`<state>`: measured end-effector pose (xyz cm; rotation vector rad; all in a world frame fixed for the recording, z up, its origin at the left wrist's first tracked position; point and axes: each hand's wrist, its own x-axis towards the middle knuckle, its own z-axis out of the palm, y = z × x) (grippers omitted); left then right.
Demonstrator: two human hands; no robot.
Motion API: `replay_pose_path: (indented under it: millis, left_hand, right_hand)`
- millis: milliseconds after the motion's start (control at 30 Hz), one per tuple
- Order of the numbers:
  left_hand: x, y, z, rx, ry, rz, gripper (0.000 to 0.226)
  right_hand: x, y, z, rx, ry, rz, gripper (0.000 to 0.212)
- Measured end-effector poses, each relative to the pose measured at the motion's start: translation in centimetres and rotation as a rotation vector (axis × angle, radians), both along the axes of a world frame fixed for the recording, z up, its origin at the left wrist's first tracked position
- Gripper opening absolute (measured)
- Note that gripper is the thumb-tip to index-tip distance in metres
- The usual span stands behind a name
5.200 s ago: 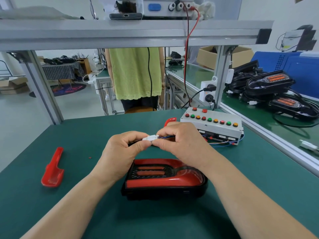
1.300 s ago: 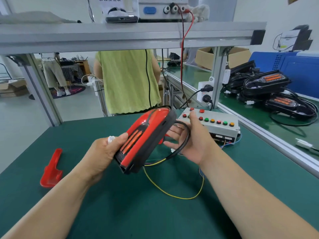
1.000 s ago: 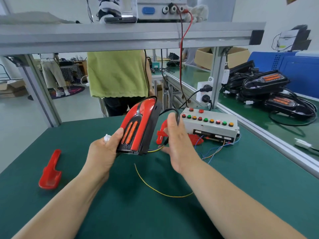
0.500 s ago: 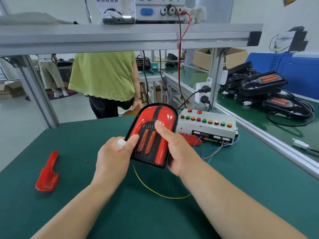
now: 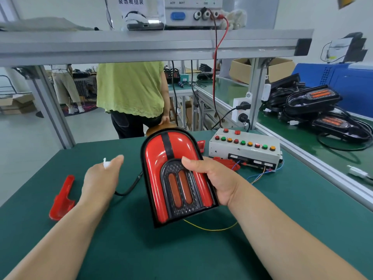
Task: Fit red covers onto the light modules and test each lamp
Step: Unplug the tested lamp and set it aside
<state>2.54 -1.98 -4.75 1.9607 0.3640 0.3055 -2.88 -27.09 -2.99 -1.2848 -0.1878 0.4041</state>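
My right hand [image 5: 217,181] grips a lamp module [image 5: 175,178] above the green bench, thumb across its front. The module's black housing wears a glossy red cover, and two orange light strips sit in a dark honeycomb panel; the face is tilted toward me. My left hand [image 5: 101,178] hovers to the left, apart from the module, with a small white connector [image 5: 106,163] sticking out between its fingers. A black cable [image 5: 130,187] runs from that hand under the module. A loose red cover [image 5: 61,199] lies at the left of the bench.
A white test box [image 5: 245,151] with coloured buttons and loose wires stands at the back right, red parts [image 5: 227,163] in front of it. A yellow wire [image 5: 212,228] lies below the module. Uncovered black lamps [image 5: 313,99] are piled on the right bench. A person in green [image 5: 131,87] stands behind.
My left hand has let go of the lamp module and moved left with the white connector. My right hand now holds the module alone, turned face-on toward me and lower.
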Motion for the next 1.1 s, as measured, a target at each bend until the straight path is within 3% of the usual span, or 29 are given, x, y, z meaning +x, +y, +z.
replay_pose_path:
  millis: [100, 167, 233, 367, 500, 567, 667, 733, 833, 967, 1100]
  left_hand:
    - [0.6, 0.2, 0.3, 0.246, 0.128, -0.140, 0.024]
    - [0.8, 0.0, 0.5, 0.578, 0.192, -0.247, 0.017]
    - [0.6, -0.6, 0.4, 0.788, 0.206, -0.271, 0.010]
    - [0.0, -1.7, 0.5, 0.914, 0.346, -0.248, 0.015]
    - [-0.5, -2.5, 1.1, 0.955, 0.341, -0.259, 0.014]
    - [-0.6, -2.3, 0.8, 0.865, 0.310, -0.303, 0.016]
    - [-1.2, -1.6, 0.6, 0.446, 0.219, -0.481, 0.034]
    - [-1.7, -1.1, 1.2, 0.245, 0.149, -0.579, 0.028]
    - [-2.6, -0.8, 2.2, 0.166, 0.097, -0.709, 0.006]
    - [-3.8, -1.3, 2.8, 0.135, 0.073, -0.887, 0.003]
    - [-4.2, -1.5, 3.0, 0.011, 0.024, -0.959, 0.035]
  right_hand:
    - [-0.3, 0.2, 0.2, -0.049, -0.032, 0.055, 0.039]
    - [-0.4, 0.4, 0.1, -0.065, -0.024, 0.060, 0.048]
    - [-0.5, 0.6, 0.1, -0.068, -0.020, 0.065, 0.050]
    - [-0.6, 0.7, 0.0, -0.063, -0.036, 0.050, 0.041]
    - [-0.3, 0.8, -0.3, -0.006, -0.020, 0.026, 0.036]
    - [-0.1, 0.7, -0.3, 0.020, 0.006, 0.021, 0.029]
    - [0.2, 0.5, -0.5, 0.056, 0.081, -0.001, 0.027]
    - [0.3, 0.3, -0.6, 0.095, 0.111, -0.043, 0.024]
    - [0.6, 0.0, -0.9, 0.158, 0.137, -0.120, 0.027]
    - [0.7, -0.1, -1.0, 0.217, 0.130, -0.139, 0.035]
    - [0.8, -0.3, -1.0, 0.279, 0.133, -0.114, 0.038]
